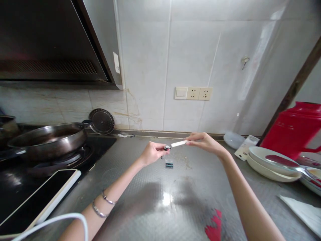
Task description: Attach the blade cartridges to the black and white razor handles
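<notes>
My left hand [154,153] pinches a small dark and silver piece [167,147] between thumb and fingers. Opposite it, my right hand [202,143] grips one end of a short white stick [179,144]. The stick's other end meets or nearly meets the silver piece; whether they are joined I cannot tell. On the metal counter [150,207] just below the hands lies a small flat teal and dark piece [169,164], with a tiny dark bit close to its left. Two silver bracelets [99,210] circle my left forearm.
A steel pan [50,139] rests on the stove at left, near a phone-like slab [37,202] and a white cable [62,216]. Stacked bowls [269,169] and a red thermos jug [292,130] stand right. Wall sockets [199,93] sit behind. A red patch [214,227] marks the front.
</notes>
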{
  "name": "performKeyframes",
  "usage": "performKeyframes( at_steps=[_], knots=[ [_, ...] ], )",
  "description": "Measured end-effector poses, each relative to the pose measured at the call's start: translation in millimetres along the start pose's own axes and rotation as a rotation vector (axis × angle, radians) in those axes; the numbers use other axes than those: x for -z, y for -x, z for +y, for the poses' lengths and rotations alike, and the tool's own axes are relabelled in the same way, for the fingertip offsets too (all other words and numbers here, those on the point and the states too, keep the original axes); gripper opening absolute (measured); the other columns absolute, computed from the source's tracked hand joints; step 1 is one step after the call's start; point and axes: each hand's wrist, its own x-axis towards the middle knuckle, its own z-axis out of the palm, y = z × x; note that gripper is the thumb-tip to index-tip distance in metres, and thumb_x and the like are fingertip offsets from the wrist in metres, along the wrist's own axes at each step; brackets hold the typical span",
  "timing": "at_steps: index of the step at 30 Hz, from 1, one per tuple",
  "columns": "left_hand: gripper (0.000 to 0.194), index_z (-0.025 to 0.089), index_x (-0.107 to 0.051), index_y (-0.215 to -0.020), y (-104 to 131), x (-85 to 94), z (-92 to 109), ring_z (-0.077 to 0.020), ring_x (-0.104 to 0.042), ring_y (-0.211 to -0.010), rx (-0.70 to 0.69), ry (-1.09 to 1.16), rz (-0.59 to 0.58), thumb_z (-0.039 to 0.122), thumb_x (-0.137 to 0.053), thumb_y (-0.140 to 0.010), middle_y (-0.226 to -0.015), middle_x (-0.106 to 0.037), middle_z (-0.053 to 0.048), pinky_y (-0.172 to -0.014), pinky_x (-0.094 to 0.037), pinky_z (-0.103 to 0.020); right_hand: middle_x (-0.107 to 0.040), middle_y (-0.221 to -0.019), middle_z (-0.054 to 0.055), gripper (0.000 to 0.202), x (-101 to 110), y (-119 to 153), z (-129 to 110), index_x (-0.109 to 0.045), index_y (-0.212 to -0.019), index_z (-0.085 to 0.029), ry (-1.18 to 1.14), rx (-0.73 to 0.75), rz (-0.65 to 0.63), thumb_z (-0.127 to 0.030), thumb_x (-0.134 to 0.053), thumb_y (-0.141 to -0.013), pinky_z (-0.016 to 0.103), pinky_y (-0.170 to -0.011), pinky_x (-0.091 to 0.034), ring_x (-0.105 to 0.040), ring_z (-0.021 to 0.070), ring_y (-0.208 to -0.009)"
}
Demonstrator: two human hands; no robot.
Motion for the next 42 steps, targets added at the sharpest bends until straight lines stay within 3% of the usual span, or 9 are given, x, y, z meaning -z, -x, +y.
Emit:
performKeyframes(
  at_steps=[28,34,39,42],
  knots=[
    [0.019,0.01,-0.069,-0.076,0.2,-2.7,-0.3,-0.0112,-0.056,-0.06,-0.008,0.07,-0.004,0.027,-0.065,-0.068,-0.067,-0.065,-0.002,-0.059,-0.044,-0.02,-0.064,-0.08,0.005,0.04,-3.9,-3.4,8.5,-0.071,-0.089,-0.016,-0.04,0.01,-0.077,-0.05,-0.056,-0.075,0.026,-0.067,-0.04,-0.055,0.0161,-0.073],
    [0.018,0.01,-0.068,-0.074,-1.8,-2.7,-8.3,-0.0136,-0.06,-0.069,-0.007,0.115,0.026,0.026,-0.066,-0.066,-0.075,-0.068,-0.004,-0.066,-0.047,-0.022,-0.068,-0.088,0.008,0.044,2.5,0.5,32.6,-0.072,-0.087,-0.015,-0.038,-0.087,0.016,-0.053,-0.057,-0.072,0.028,-0.072,-0.042,-0.058,0.0227,-0.084],
    [0.02,0.01,-0.068,-0.077,-3.7,-2.8,-13.4,-0.0151,-0.062,-0.071,0.022,0.131,0.111,0.025,-0.068,-0.063,-0.077,-0.069,-0.005,-0.069,-0.048,-0.024,-0.068,-0.095,0.008,0.046,-2.4,-1.8,25.9,-0.072,-0.086,-0.015,-0.086,-0.092,0.093,-0.055,-0.056,-0.071,0.029,-0.074,-0.043,-0.058,0.027,-0.091],
    [0.02,0.011,-0.066,-0.077,-3.4,-3.0,-12.1,-0.0137,-0.062,-0.064,0.049,0.188,0.128,0.025,-0.067,-0.064,-0.07,-0.067,-0.004,-0.063,-0.049,-0.024,-0.069,-0.091,0.006,0.045,-6.0,-4.5,23.1,-0.072,-0.09,-0.016,-0.073,-0.071,0.109,-0.054,-0.054,-0.074,0.028,-0.069,-0.042,-0.058,0.0243,-0.084]
  ],
)
